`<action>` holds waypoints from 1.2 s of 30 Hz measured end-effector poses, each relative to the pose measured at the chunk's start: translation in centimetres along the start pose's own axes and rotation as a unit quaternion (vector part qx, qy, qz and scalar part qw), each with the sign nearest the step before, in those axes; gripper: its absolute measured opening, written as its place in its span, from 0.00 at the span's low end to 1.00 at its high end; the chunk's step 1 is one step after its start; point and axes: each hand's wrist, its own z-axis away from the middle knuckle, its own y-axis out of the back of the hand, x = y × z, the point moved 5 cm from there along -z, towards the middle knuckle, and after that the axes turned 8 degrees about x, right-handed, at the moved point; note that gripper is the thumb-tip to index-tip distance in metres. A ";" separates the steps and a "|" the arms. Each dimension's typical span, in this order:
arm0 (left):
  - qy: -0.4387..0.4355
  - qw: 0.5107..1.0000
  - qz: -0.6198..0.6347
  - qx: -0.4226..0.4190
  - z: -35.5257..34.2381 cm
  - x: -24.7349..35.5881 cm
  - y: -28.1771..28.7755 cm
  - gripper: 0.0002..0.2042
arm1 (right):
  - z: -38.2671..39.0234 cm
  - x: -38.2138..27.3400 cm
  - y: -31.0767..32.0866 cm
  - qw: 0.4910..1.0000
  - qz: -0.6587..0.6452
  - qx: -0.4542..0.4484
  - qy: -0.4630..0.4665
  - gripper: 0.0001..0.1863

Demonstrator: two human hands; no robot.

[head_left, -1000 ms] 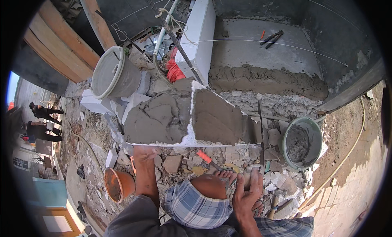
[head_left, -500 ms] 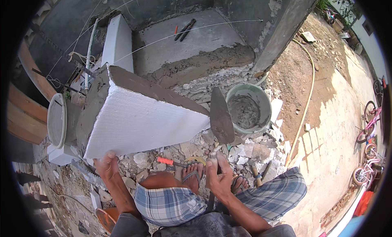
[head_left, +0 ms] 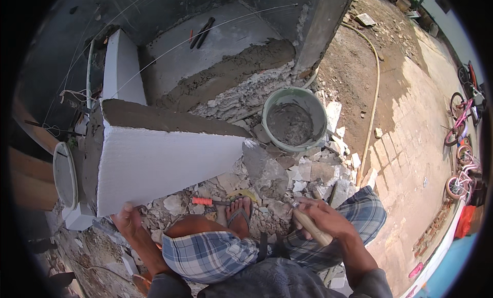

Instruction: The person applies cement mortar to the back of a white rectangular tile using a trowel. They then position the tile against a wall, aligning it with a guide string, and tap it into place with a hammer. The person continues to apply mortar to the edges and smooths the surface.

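Observation:
A large white block [head_left: 159, 156], with grey mortar spread over its upper edge and left end, stands tilted in front of me. My left hand [head_left: 127, 220] grips its lower left corner, the thumb on the white face. Low on the right, my right hand [head_left: 326, 218] is closed round the wooden handle of a trowel [head_left: 312, 227]. The trowel's grey blade points up and left, beside the block's right end, and blends with the rubble. Beyond it stands a green-grey bucket [head_left: 269, 133] with wet mortar inside.
Behind the block, a mortar bed [head_left: 226, 74] runs along a broken ledge, under a stretched string [head_left: 205, 33]. Pliers [head_left: 203, 33] lie on the slab. Broken rubble [head_left: 226, 187] and an orange-handled tool [head_left: 202, 201] surround my feet. A hose [head_left: 377, 82] crosses the ground at right.
My right hand has moved right and turned, lowering the trowel from its raised position beside the bucket. The block has tilted so its mortared upper edge lies more level; my left hand still holds it.

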 end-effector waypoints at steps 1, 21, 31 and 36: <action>0.008 1.000 -0.002 -0.004 -0.2 0.0 -0.2 0.41 | 2.0 -3.7 1.7 0.990 0.095 0.068 0.083 0.27; -0.151 0.956 -0.214 -0.129 2.4 5.7 -21.1 0.54 | -5.6 -14.5 -3.1 0.368 0.767 0.156 0.502 0.12; -0.216 0.931 -0.224 -0.193 2.2 6.6 -29.3 0.45 | -4.9 -14.9 -21.1 0.166 0.737 -0.049 0.654 0.17; -0.239 0.915 -0.237 -0.225 1.8 5.3 -31.2 0.46 | -7.6 -17.3 -23.4 0.179 0.802 0.089 0.563 0.24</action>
